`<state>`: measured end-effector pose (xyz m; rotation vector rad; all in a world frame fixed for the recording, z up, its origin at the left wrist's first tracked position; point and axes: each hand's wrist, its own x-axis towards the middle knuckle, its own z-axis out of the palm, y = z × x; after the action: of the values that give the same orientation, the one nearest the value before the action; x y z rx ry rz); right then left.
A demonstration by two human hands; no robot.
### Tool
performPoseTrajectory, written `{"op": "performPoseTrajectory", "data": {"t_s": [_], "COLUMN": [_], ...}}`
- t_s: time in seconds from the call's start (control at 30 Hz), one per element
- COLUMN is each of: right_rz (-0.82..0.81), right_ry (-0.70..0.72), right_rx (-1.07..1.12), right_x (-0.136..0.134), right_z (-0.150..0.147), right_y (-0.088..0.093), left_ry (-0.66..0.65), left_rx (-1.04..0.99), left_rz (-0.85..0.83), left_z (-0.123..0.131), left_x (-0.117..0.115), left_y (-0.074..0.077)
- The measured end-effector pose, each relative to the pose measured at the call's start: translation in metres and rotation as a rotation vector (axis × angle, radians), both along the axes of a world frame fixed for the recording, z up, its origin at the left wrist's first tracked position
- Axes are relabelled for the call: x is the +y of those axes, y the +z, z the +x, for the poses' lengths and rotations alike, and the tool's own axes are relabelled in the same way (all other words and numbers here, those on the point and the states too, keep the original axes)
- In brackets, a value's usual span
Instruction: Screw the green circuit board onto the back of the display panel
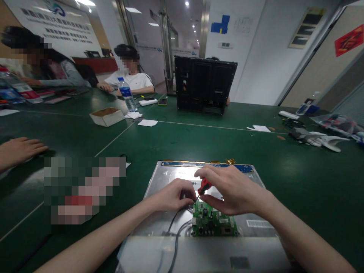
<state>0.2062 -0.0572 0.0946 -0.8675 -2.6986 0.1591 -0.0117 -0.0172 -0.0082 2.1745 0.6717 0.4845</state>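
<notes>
A metal-backed display panel (159, 182) lies on the table before me, with a green circuit board (213, 220) on it. My right hand (233, 189) is closed around a small screwdriver (204, 185) with a red and black handle. Its thin shaft slants down toward the board's upper left corner. There my left hand (178, 194) pinches with thumb and fingers, close to the screwdriver's tip; what lies between them is hidden. Grey cables (176, 242) run from the board's left side toward me. A blue circuit strip (239, 168) lines the panel's far edge.
Across the green table (298, 182) stands a black monitor housing (204, 85). Left of it are an open carton (106, 116) and a water bottle (127, 94). Another person's hand (22, 149) rests at the left. Plastic bags and cables (318, 138) lie at the right.
</notes>
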Motion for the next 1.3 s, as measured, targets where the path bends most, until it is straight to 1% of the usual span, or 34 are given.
{"op": "performPoseTrajectory", "data": {"t_s": [0.1, 0.27, 0.4, 0.6, 0.7, 0.83, 1.07, 1.3], "right_rz": [0.004, 0.095, 0.148, 0.062, 0.024, 0.043, 0.086, -0.002], "right_ry": [0.004, -0.015, -0.021, 0.0, 0.002, -0.008, -0.032, -0.028], "right_rx": [0.021, 0.042, 0.015, -0.007, -0.016, -0.015, -0.045, -0.061], "right_x": [-0.002, 0.0, 0.001, -0.004, -0.006, -0.005, -0.004, -0.007], "right_z": [-0.002, -0.004, -0.003, -0.002, -0.002, -0.002, -0.001, 0.001], "right_y": [-0.001, -0.006, -0.006, 0.002, 0.005, 0.004, 0.002, 0.008], "left_ry": [-0.012, -0.02, -0.015, -0.02, -0.006, 0.01, -0.014, -0.023], "left_rx": [-0.001, -0.003, -0.005, 0.002, 0.016, 0.033, 0.028, 0.005], "left_rz": [-0.004, -0.021, -0.016, -0.028, -0.004, 0.001, 0.007, -0.007], "left_z": [0.0, 0.001, 0.001, 0.0, -0.001, -0.001, 0.0, 0.0], "left_x": [0.0, 0.001, 0.002, 0.0, -0.001, 0.0, 0.001, 0.0], "left_y": [0.0, -0.001, -0.002, 0.0, 0.001, -0.001, 0.0, 0.0]}}
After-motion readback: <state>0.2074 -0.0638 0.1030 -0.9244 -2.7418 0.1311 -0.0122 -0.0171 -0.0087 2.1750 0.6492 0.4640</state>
